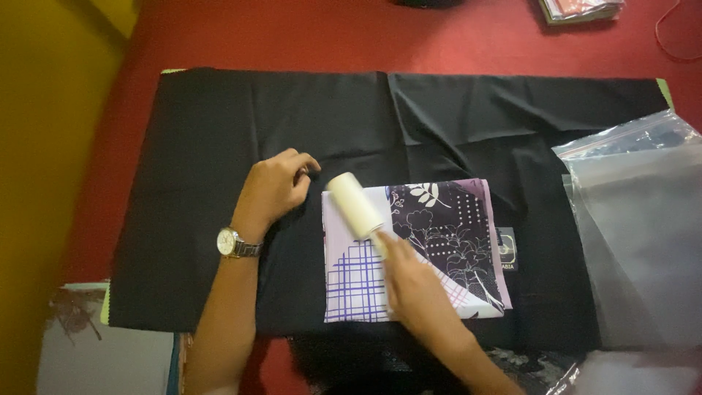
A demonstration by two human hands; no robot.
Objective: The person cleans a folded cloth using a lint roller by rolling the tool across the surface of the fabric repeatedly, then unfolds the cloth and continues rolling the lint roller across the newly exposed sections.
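A folded scarf [446,234] in lilac, dark purple and white, with flower and grid patterns, lies on a black cloth [219,146]. My right hand [413,281] grips the handle of a lint roller [355,205], whose cream roll rests on the scarf's upper left corner. My left hand [274,186], with a wristwatch [232,243] on the wrist, rests loosely curled on the black cloth just left of the scarf, holding nothing.
The black cloth covers a red table [329,33]. Clear zip bags [636,219] lie at the right edge. A stack of packets [581,10] sits at the far right top. A yellow wall [44,146] runs along the left.
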